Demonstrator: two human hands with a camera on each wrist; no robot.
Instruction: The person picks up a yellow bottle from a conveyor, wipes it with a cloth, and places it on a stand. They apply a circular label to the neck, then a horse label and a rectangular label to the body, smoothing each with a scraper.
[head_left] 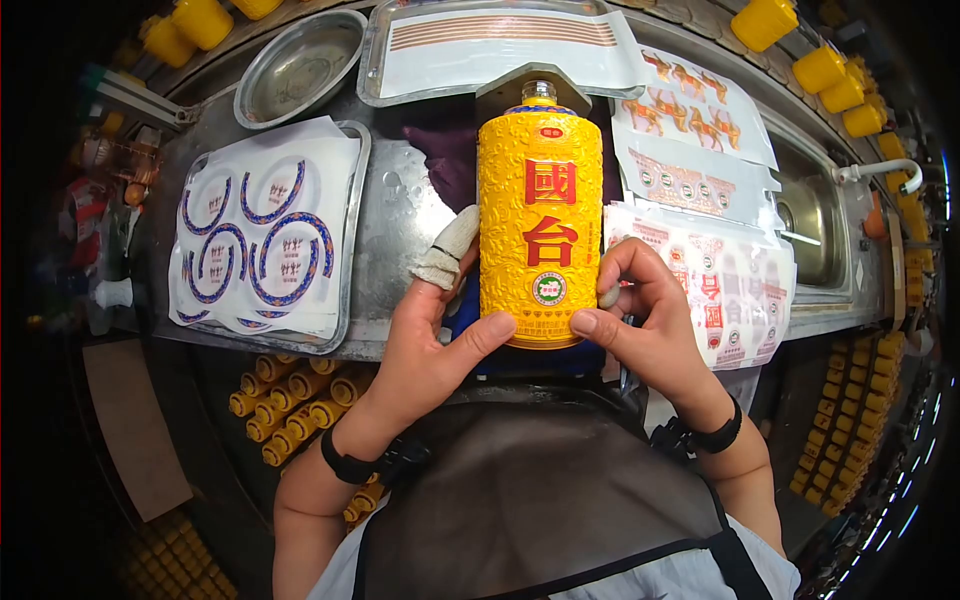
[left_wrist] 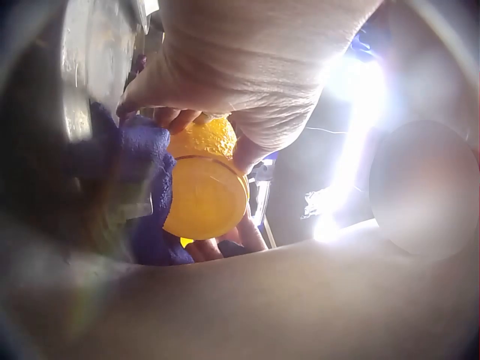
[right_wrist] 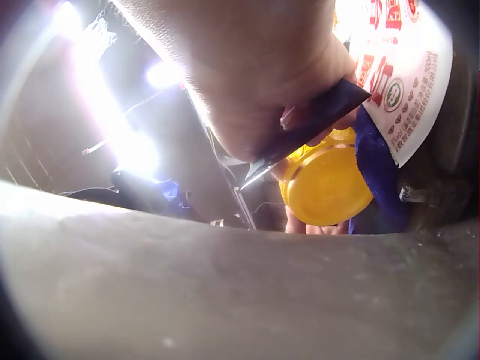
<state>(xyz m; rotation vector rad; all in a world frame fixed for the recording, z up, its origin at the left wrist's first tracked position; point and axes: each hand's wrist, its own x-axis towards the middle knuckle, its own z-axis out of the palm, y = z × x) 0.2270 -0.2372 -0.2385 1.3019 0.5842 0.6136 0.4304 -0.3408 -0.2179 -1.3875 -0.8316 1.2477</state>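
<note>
A yellow embossed bottle point(head_left: 540, 210) with red characters and a round green-and-white emblem lies facing up, its glass neck pointing away. My left hand point(head_left: 430, 320) grips its lower left side, thumb on the front near the base; a whitish cloth cover point(head_left: 447, 250) wraps one finger. On the lower right, my right hand point(head_left: 650, 315) holds it with the thumb on the front and fingers curled at the side. The round yellow base point(left_wrist: 206, 196) faces the left wrist camera, beside a blue cloth point(left_wrist: 150, 187). A dark flat pointed piece point(right_wrist: 322, 120) shows under the right hand.
Left stands a metal tray point(head_left: 352, 230) with blue-patterned ring decals point(head_left: 250, 240). Decal sheets point(head_left: 720, 280) lie right, before a sink point(head_left: 815, 215). A metal basin point(head_left: 300, 70) and another tray point(head_left: 372, 60) are at the back. A purple cloth point(head_left: 440, 155) lies behind the bottle.
</note>
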